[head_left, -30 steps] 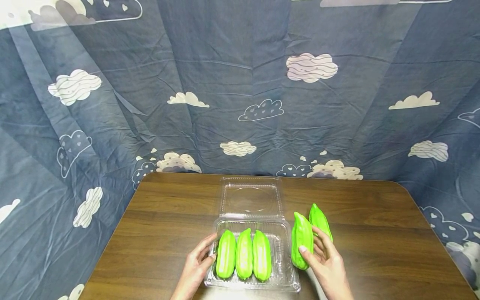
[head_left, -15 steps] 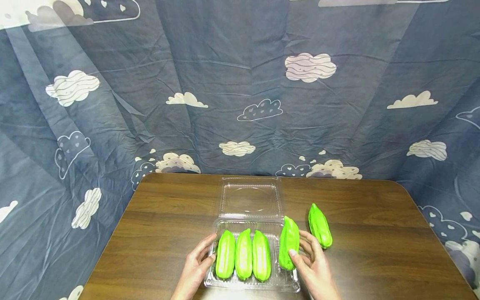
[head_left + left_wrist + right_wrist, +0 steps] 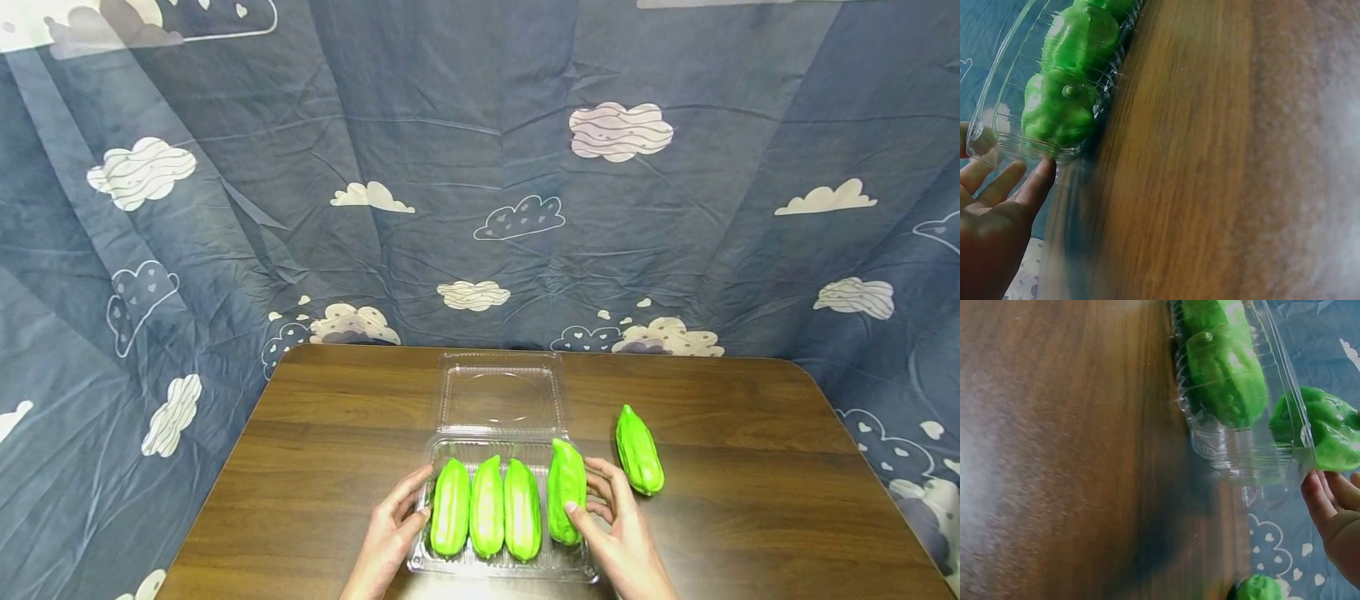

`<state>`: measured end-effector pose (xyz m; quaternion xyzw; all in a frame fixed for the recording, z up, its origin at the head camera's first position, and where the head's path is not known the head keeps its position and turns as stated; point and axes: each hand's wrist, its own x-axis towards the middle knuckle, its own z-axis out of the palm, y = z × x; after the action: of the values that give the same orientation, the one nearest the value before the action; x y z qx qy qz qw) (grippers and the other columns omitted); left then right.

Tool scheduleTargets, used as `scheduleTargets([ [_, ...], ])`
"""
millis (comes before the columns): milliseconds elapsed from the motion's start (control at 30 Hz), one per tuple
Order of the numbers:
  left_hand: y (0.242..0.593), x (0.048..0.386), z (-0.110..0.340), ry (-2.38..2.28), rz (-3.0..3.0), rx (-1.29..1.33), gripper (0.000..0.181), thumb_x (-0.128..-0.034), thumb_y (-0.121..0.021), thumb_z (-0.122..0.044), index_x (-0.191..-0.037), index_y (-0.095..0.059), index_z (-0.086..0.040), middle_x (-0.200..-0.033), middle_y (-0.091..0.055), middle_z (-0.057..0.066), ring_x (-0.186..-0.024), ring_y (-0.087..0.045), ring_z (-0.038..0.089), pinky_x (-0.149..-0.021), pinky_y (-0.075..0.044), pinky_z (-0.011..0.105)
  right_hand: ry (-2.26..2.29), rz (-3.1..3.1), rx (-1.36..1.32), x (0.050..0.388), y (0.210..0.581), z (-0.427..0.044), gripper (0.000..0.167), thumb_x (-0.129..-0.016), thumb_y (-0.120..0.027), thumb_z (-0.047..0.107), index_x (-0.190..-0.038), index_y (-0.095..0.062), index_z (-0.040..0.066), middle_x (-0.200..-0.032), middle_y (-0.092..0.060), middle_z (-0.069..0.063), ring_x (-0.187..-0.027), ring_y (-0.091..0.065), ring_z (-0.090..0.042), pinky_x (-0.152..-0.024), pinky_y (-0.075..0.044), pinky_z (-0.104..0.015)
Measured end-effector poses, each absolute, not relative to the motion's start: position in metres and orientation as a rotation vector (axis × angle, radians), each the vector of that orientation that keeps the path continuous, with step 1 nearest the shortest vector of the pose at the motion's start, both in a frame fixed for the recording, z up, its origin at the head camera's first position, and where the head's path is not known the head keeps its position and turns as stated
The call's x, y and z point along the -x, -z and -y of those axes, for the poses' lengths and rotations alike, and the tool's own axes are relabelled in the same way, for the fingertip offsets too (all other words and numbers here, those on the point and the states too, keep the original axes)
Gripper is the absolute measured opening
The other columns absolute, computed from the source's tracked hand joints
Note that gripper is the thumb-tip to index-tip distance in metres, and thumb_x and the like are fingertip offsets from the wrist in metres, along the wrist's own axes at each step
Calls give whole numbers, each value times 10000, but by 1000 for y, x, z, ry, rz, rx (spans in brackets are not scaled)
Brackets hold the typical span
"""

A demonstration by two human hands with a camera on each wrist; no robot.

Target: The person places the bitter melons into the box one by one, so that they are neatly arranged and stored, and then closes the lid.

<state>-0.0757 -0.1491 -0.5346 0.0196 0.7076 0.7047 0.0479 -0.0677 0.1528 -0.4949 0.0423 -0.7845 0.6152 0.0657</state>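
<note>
My right hand [image 3: 618, 525] holds a bright green, ridged vegetable with a pointed tip [image 3: 566, 492], thumb on its near side. It is over the right part of a clear plastic clamshell container [image 3: 491, 571]. In the right wrist view this vegetable [image 3: 1329, 431] is above the container's rim. Three similar green vegetables [image 3: 487, 508] lie side by side in the container's left and middle. At the container's left edge, my left hand [image 3: 390, 525] grips the rim with thumb and fingers. In the left wrist view, its fingers [image 3: 1038, 184] touch the clear wall.
Another green vegetable [image 3: 639, 452] lies on the brown wooden table [image 3: 735, 467], right of the container. The container's clear lid [image 3: 498, 396] lies folded back behind it. A blue cloud-patterned curtain [image 3: 420, 250] hangs beyond the table.
My right hand has carried its green vegetable leftward, from beside the container to over its right part. The left hand stays at the container's edge.
</note>
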Motion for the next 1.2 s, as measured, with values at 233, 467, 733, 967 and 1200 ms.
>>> scheduleTargets([
  [233,535,75,149,-2150,-2166,-48,563,-872,-556,73,-1425,-473,8,-1504,-387,198,-1309,-437,357,-998,-379,205,-1683,2449,-214,72,490,-153,752,-900,-645,-8,-1537,-307,208,-1393,-512,-177,-1129,-543,-171,-853,-510,-271],
  [467,536,74,150,-2147,-2180,-33,559,-869,-557,83,-1418,-484,7,-1498,-399,195,-1314,-427,376,-1002,-375,213,-1660,2444,-334,74,490,-156,807,-897,-599,-78,-1559,-271,244,-1473,-420,-151,-1134,-528,-131,-806,-547,-278],
  [733,535,75,150,-2125,-2196,-25,555,-875,-564,65,-1420,-486,-1,-1502,-396,197,-1331,-409,387,-1026,-364,253,-1707,2467,-326,77,487,-159,813,-856,-612,-100,-1515,-336,290,-1412,-437,-63,-1078,-547,-215,-756,-566,-287],
  [967,534,75,149,-2127,-2184,-24,549,-878,-562,63,-1419,-486,0,-1502,-398,193,-1333,-408,382,-1017,-362,227,-1588,2470,-406,76,494,-157,814,-795,-684,-109,-1492,-388,189,-1351,-488,-27,-1038,-571,-157,-782,-540,-288],
  [1200,535,75,148,-2140,-2186,-41,545,-881,-551,77,-1417,-487,2,-1496,-406,191,-1319,-428,370,-1010,-369,211,-1394,2489,-460,76,498,-153,834,-707,-754,-80,-1455,-466,152,-1149,-541,80,-911,-550,-99,-726,-529,-296],
])
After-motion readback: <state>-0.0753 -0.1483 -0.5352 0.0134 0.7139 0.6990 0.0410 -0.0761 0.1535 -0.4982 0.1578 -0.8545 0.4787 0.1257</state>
